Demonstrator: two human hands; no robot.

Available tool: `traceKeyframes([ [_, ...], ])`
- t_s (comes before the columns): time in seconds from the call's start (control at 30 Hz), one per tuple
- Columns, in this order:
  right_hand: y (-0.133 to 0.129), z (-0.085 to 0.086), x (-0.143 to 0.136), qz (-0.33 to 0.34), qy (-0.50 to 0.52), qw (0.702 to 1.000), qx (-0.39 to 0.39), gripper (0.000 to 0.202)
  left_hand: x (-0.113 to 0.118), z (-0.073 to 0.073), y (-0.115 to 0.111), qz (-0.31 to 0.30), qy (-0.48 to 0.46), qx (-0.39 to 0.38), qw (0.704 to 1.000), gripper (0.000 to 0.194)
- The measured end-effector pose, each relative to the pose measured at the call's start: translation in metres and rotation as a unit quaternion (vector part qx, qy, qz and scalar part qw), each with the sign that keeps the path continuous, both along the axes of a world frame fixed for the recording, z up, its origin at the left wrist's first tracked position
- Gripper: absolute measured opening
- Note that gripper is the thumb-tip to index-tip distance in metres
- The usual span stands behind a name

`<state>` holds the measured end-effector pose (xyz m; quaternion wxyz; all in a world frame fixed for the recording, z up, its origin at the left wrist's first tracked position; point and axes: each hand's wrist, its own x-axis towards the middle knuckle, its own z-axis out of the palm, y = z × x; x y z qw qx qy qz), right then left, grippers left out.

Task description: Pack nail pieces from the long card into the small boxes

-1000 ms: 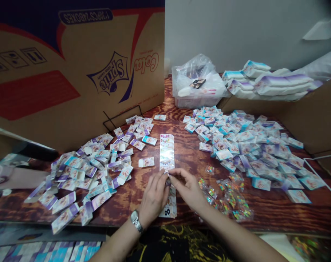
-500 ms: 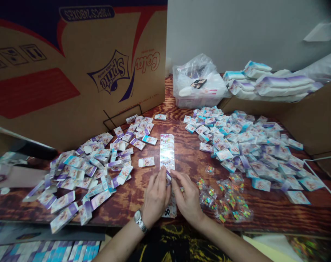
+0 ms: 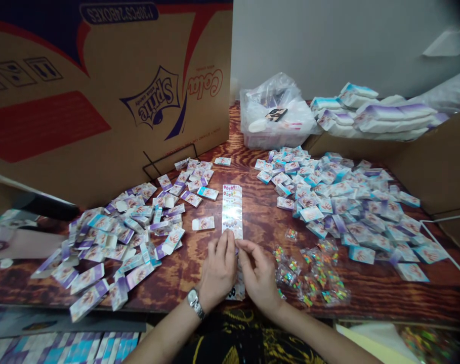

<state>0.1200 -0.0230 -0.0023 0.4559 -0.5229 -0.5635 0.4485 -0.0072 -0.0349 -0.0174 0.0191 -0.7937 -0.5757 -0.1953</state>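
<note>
My left hand [image 3: 219, 268], with a metal-banded watch [image 3: 195, 304] at the wrist, is closed with its fingers bent down. My right hand [image 3: 260, 273] meets it, thumb and forefinger pinched together. Between them is a small purple-and-white box, almost wholly hidden by the fingers. Both hands are above a long, glossy printed strip [image 3: 232, 207] that lies flat on the table and shows coloured round pictures. To the left of the strip lies a small carton [image 3: 203, 223] with its end flap open. Small clear packets of coloured candy [image 3: 321, 275] are to the right of my right hand.
Loose small boxes [image 3: 118, 237] are heaped on the left, and a larger heap of boxes [image 3: 339, 202] spreads on the right. A big cardboard carton [image 3: 138, 167] stands at the back left. Behind are a plastic-bagged tub [image 3: 265, 139] and stacked flat packs [image 3: 394, 119].
My fingers have drawn closer together around the small box, covering more of its purple edge. The heaps, packets and printed strip lie as before.
</note>
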Motion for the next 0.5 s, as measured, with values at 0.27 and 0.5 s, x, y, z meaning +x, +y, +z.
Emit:
traceKeyframes([
  [0.27, 0.026, -0.007, 0.009, 0.035, 0.133, 0.987, -0.078, 0.031, 0.002, 0.01, 0.006, -0.036, -0.085, -0.042, 0.995, 0.068],
  [0.5, 0.115, -0.007, 0.084, -0.225, 0.3, 0.927, -0.004, 0.035, -0.012, -0.012, 0.007, -0.041, -0.042, -0.067, 0.996, 0.044],
])
